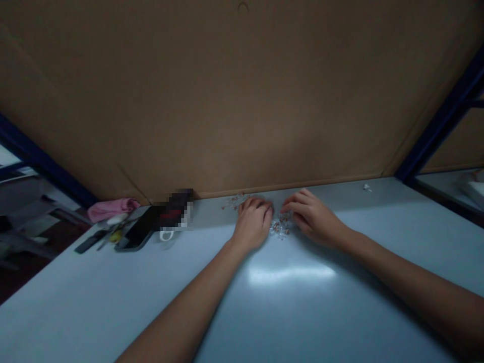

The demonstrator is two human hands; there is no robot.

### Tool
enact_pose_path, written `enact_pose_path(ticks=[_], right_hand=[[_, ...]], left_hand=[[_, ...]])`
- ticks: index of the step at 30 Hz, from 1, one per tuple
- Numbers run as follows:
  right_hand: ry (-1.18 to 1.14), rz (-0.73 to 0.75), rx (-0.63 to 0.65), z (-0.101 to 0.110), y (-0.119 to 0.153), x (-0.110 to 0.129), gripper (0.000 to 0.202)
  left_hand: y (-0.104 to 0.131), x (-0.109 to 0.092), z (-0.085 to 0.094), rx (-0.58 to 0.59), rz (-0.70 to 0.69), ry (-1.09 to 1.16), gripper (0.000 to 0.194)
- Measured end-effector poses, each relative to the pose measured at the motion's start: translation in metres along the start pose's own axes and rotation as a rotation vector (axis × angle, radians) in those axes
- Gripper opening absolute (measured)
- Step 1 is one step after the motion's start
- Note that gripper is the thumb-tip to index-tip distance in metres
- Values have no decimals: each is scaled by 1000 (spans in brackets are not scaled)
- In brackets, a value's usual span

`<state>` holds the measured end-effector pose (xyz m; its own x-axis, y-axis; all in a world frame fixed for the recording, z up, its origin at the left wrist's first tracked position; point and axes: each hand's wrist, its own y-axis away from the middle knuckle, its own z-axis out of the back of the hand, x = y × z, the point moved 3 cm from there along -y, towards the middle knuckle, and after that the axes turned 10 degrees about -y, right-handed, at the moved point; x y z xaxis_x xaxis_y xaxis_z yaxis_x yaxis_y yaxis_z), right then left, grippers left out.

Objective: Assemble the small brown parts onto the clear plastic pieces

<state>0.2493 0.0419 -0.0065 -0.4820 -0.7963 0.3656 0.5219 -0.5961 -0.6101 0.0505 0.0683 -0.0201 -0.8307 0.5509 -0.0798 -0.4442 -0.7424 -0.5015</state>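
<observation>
Near the back edge of the pale table, a small pile of clear and copper-coloured pieces lies between my two hands. My left hand rests palm down just left of the pile, its fingers bent and loosely spread. More of the same small pieces are scattered beyond and to the left of it. My right hand is at the pile's right side, fingers curved toward it and apart. Nothing can be made out in either hand.
At the left stand a pink cloth, a dark phone, a yellow item and a blurred-out dark object. A small white piece lies back right. A brown board rises behind, between blue frame posts.
</observation>
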Motion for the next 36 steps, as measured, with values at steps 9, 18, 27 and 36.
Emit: enact_pose_path(ticks=[9,18,27,36], right_hand=[[20,0,65,-10,5,-11,37],[-30,13,64,-12,6,-10,33],[-21,27,59,-19,5,-16,32],[-19,35,37,-16,2,-16,14]], left_hand=[[-5,-1,7,13,37,33,25],[-6,4,4,-124,33,203,20],[-5,1,9,-225,-5,362,23],[-4,-5,11,-234,-4,362,21]])
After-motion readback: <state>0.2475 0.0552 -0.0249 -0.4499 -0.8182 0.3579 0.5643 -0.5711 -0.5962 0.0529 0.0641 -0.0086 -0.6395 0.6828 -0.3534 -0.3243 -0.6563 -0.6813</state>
